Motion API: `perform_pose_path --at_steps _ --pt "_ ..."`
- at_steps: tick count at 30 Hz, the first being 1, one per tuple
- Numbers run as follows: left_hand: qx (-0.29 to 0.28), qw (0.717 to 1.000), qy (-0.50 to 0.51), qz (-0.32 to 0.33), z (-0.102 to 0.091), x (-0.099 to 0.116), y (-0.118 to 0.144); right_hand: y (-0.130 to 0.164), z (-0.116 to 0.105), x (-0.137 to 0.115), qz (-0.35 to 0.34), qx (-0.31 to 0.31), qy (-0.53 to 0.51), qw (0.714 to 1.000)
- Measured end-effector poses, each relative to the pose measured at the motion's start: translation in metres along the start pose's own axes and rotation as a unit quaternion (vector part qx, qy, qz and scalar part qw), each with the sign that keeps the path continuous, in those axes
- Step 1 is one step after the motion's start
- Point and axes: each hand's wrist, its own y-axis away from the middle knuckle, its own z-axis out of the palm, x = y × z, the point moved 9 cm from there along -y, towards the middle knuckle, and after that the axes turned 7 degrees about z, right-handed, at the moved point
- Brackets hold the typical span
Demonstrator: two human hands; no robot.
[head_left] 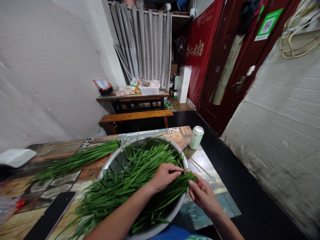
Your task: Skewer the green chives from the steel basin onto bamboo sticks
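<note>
A large metal basin (178, 208) on the table is heaped with long green garlic chives (147, 163), many hanging over its left and near sides. Above the basin's right part, my right hand (203, 191) is closed around the end of a bunch, thumb on top. Beside it, my left hand (165, 176) lies over the heap with thumb and forefinger pinched at a pale stem tip by that same bunch. The fingertips nearly meet those of the right hand, and its other fingers are partly hidden. Thin wooden skewers (200, 165) lie just beyond the basin's right rim.
Another bunch of chives (80, 156) lies left of the basin. A pale green can (196, 137) stands at the table's far right. A black phone-like slab (51, 215) rests at near left. Beyond are a wooden bench (136, 116) and a table bearing a white tub (150, 89).
</note>
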Motion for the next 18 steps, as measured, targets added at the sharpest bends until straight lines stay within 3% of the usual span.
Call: perform_pose_path --at_steps 4,7,12,13,16,18 --pt "-0.039 0.999 0.006 -0.004 0.012 0.003 0.003 0.0 -0.001 -0.001 0.0 0.004 0.006 1.0" --pt "-0.032 0.998 -0.063 0.002 0.003 0.006 0.003 0.001 -0.002 -0.003 0.004 0.013 0.013 1.0" --pt "-0.066 0.981 -0.176 0.052 -0.018 0.018 0.003 0.004 -0.003 -0.007 -0.004 0.026 0.012 1.0" --pt "-0.04 0.984 -0.165 0.047 -0.028 0.018 0.003 0.004 -0.003 -0.008 -0.007 0.027 0.012 1.0" --pt "0.112 0.99 -0.078 -0.032 -0.064 0.003 0.004 0.005 -0.001 -0.008 -0.009 0.026 0.018 0.999" --pt "0.171 0.981 -0.021 -0.084 -0.072 -0.011 0.007 0.006 0.001 -0.007 -0.005 0.019 0.023 1.0"
